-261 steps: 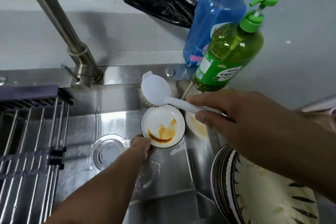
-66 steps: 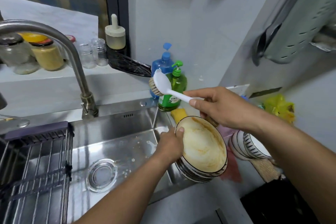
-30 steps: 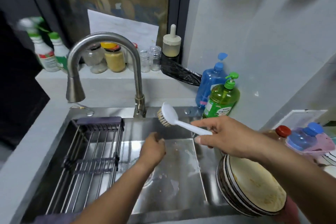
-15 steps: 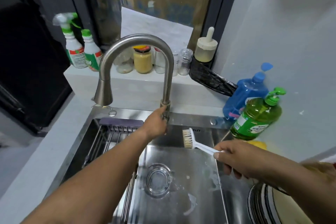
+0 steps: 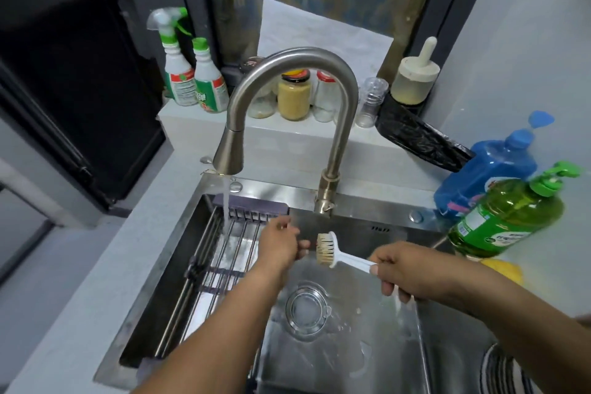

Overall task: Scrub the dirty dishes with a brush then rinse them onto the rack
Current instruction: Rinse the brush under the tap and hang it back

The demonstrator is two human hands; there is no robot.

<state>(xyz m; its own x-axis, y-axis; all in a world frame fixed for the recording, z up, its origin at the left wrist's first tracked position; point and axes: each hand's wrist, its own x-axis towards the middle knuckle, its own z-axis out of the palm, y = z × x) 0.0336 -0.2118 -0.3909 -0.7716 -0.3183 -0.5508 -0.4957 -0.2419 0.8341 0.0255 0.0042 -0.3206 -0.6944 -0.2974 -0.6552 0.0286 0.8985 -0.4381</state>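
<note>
Here, right hand (image 5: 403, 269) gripped brush (image 5: 326, 249) over sink (image 5: 351, 345), bristles toward 9 o'clock. Left hand (image 5: 279, 245) beside bristles, fingers loosely curled, empty. Water from faucet (image 5: 289, 64) onto rack (image 5: 211, 265). Dishes (image 5: 499, 371) at 5 o'clock.

We note a pale grey counter (image 5: 105, 269) framing a steel sink (image 5: 358, 345). On its right corner stand a green soap bottle (image 5: 508, 217) and a blue bottle (image 5: 489, 169) just behind it, with something yellow (image 5: 505, 270) lying beside. A raised ledge (image 5: 287, 137) behind the faucet (image 5: 297, 99) carries two spray bottles (image 5: 192, 80), several jars (image 5: 294, 93) and a black bag (image 5: 419, 137).
</note>
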